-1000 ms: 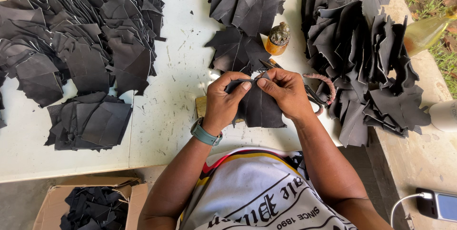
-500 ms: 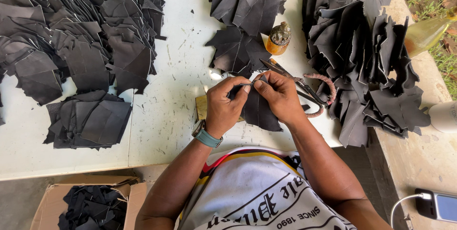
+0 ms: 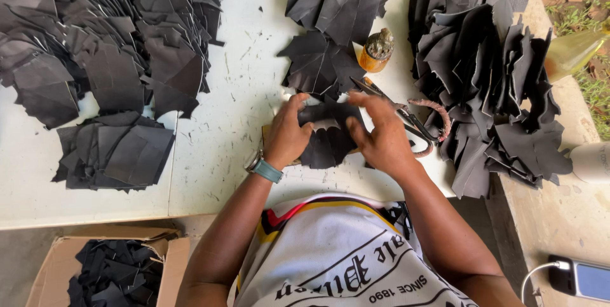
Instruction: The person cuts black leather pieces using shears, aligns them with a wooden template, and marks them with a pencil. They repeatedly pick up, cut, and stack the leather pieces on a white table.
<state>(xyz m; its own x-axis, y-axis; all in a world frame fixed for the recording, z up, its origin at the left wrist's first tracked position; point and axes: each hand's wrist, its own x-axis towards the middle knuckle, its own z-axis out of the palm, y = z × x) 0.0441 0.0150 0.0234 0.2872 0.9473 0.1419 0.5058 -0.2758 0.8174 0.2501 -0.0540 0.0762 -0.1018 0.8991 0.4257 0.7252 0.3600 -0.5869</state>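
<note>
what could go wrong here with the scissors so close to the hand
The open scissors with wrapped handles lie right beside the right hand, so a sideways move might catch a blade. The small orange glue pot stands among the black leather pieces and could tip onto them.

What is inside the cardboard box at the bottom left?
The cardboard box holds a loose heap of black leather scraps. Its flaps are open. The scraps cover its bottom, and the picture's edge cuts off its lower part.
</note>
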